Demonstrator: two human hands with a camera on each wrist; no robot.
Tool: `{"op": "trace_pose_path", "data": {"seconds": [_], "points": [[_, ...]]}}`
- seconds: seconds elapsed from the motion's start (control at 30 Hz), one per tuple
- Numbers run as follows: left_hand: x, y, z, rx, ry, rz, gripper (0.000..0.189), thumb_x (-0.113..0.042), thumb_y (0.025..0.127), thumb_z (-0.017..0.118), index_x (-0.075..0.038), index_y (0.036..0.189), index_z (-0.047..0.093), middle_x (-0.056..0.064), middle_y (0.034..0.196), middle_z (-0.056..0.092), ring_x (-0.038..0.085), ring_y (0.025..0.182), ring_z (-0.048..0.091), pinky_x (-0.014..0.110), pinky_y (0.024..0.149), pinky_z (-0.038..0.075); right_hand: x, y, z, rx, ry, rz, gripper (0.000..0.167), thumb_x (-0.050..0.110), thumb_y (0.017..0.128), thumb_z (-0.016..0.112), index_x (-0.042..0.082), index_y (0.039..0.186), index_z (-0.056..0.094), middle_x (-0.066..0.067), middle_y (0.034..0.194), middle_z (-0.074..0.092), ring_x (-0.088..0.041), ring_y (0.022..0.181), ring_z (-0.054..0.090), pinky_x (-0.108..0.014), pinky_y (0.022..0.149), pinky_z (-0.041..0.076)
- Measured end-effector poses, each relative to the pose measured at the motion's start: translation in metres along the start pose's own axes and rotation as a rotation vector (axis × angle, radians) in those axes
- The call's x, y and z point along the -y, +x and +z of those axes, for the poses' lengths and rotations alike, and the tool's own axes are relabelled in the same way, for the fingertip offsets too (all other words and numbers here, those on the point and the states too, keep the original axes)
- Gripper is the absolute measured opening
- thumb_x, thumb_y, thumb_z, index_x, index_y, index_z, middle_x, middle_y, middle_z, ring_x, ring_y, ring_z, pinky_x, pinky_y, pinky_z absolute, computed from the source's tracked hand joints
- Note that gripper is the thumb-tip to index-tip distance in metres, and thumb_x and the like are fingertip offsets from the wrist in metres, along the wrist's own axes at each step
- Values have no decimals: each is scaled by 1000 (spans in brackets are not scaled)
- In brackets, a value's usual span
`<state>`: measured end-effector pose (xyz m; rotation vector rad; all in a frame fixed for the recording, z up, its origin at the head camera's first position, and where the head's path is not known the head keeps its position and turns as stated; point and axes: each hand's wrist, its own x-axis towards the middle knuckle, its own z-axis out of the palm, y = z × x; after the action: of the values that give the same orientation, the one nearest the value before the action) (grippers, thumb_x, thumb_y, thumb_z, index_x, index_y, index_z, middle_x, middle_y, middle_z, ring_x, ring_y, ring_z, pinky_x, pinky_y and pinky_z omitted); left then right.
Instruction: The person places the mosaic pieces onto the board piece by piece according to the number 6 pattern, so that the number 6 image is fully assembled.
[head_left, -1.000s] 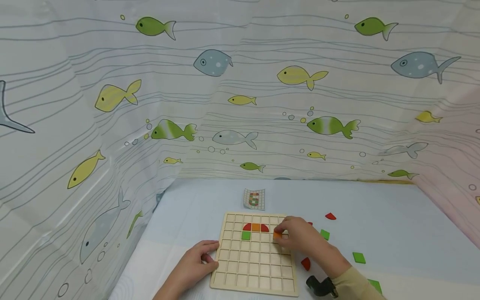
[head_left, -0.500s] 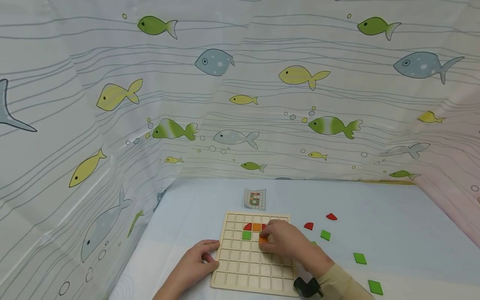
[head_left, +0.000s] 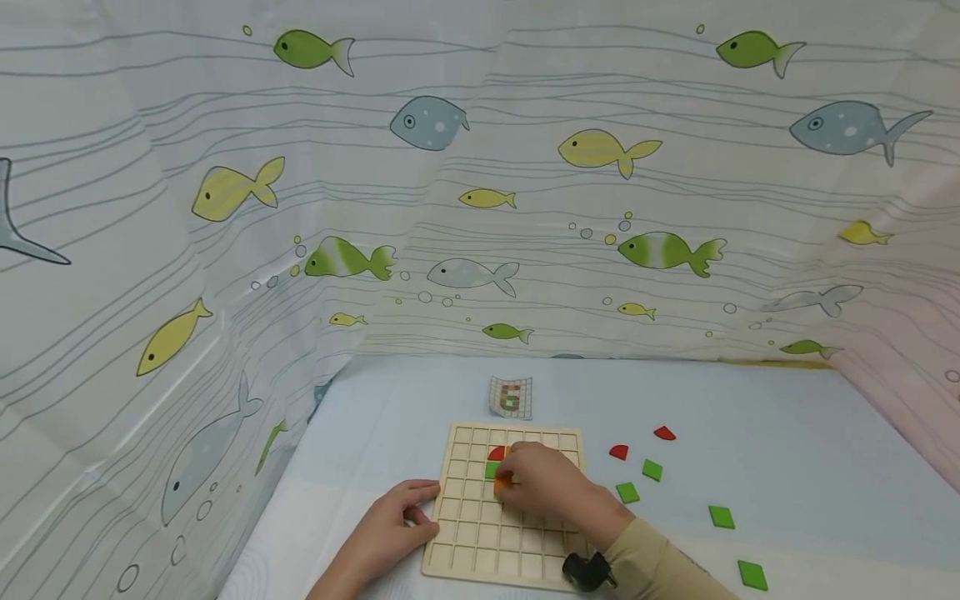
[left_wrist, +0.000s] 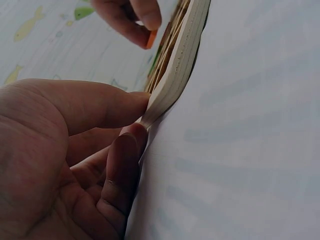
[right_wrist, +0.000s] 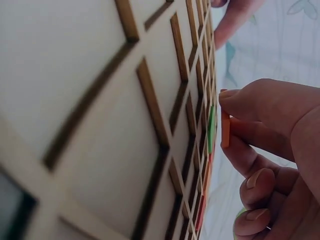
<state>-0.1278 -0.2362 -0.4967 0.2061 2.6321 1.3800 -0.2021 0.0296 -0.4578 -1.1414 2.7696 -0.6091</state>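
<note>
Left of the wooden grid board point(head_left: 465, 533), my left hand point(head_left: 393, 529) holds its edge; the left wrist view shows the thumb and fingertips at its rim. My right hand point(head_left: 543, 479) pinches an orange square tile point(right_wrist: 225, 125) between thumb and forefinger. That tile is just above the board, beside a green square point(head_left: 491, 471) set in the grid. A red quarter-circle tile point(head_left: 497, 453) sits in the cell behind the green one. Some of an orange tile shows to the red one's right; my right hand hides the cells beyond.
Behind the board lies a small pattern card point(head_left: 510, 397). Loose pieces are on the table to the right: several green squares point(head_left: 722, 517) and two red quarter-circles point(head_left: 664, 433). A black device point(head_left: 587, 572) is at my right wrist. A fish-print curtain point(head_left: 570, 208) surrounds the table.
My right hand has moved left across the board with the orange tile, from the right side to beside the green square. My left hand has stayed at the left edge.
</note>
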Motion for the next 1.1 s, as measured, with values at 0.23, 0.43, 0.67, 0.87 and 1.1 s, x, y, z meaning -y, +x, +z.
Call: {"op": "trace_pose_path", "data": {"seconds": [0.23, 0.43, 0.67, 0.87, 1.1], "points": [[-2, 0, -2, -12, 4, 6, 56, -21, 84, 77, 1, 133, 61, 9, 138, 53, 9, 81, 60, 25, 68, 47, 3, 5, 4, -6, -23, -4, 4, 22, 88, 74, 23, 85, 76, 16, 74, 50, -5, 67, 44, -22, 56, 41], [-1, 0, -1, -12, 21, 6, 55, -21, 84, 77, 0, 133, 61, 7, 137, 55, 8, 81, 60, 25, 67, 47, 7, 6, 6, 6, -41, -11, 3, 26, 88, 76, 23, 87, 77, 17, 75, 52, -4, 67, 46, -22, 60, 42], [-3, 0, 1, 0, 12, 8, 56, -21, 84, 78, 0, 133, 61, 5, 137, 55, 8, 82, 59, 25, 66, 47, 8, 6, 10, 16, -67, -16, 5, 28, 88, 76, 24, 88, 76, 15, 76, 51, -4, 68, 46, -22, 62, 43], [-3, 0, 2, -4, 8, 8, 56, -20, 84, 78, 0, 133, 61, 5, 137, 55, 9, 82, 59, 25, 66, 47, 8, 7, 13, 17, -71, -10, 5, 30, 87, 77, 25, 87, 76, 15, 75, 50, -4, 68, 45, -23, 60, 42], [-4, -1, 1, -14, 8, -11, 56, -20, 83, 79, -1, 132, 62, 4, 137, 55, 8, 81, 59, 25, 66, 47, 9, 8, 14, 11, -65, -12, 5, 29, 87, 78, 25, 86, 76, 16, 75, 49, -4, 69, 45, -22, 60, 42]]}}
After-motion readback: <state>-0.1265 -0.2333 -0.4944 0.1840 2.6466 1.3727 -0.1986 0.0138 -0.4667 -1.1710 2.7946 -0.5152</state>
